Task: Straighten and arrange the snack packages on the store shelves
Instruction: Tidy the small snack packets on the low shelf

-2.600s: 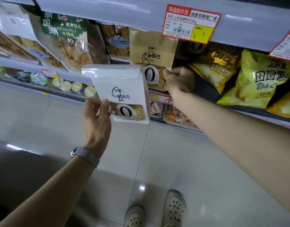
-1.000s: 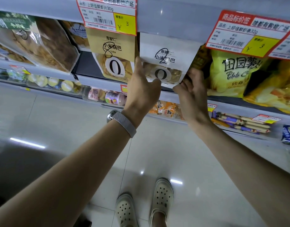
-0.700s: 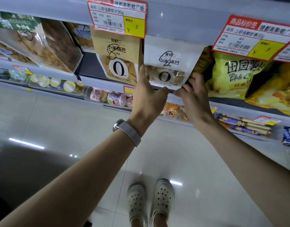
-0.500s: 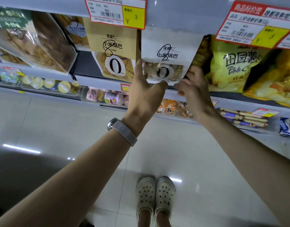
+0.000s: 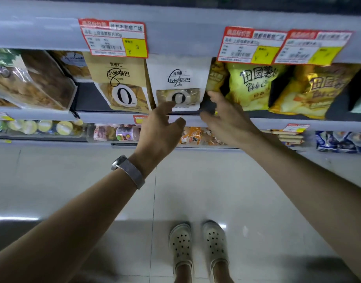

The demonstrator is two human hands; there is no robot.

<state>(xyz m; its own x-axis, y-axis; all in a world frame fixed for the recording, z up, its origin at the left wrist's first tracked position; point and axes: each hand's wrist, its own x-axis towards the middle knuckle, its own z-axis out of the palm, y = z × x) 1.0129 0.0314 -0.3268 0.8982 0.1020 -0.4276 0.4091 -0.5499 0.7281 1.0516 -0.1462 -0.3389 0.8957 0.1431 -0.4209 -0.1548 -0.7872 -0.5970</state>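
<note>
white snack package [image 5: 178, 78] no longer gripped; left hand [image 5: 158, 129], right hand [image 5: 226, 121] loose-fingered, empty

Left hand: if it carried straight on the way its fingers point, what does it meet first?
The left hand would likely meet the white paper snack pouch at its clear lower window; whether they touch now is unclear.

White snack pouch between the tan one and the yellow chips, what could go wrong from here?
1. The white pouch stands near the shelf lip, and the left hand and right hand are open at its lower edge, gripping nothing; it might tip forward onto the floor.
2. The right hand is close to the gold bag wedged beside the yellow chip bag; withdrawing carelessly could drag that bag askew.
</note>
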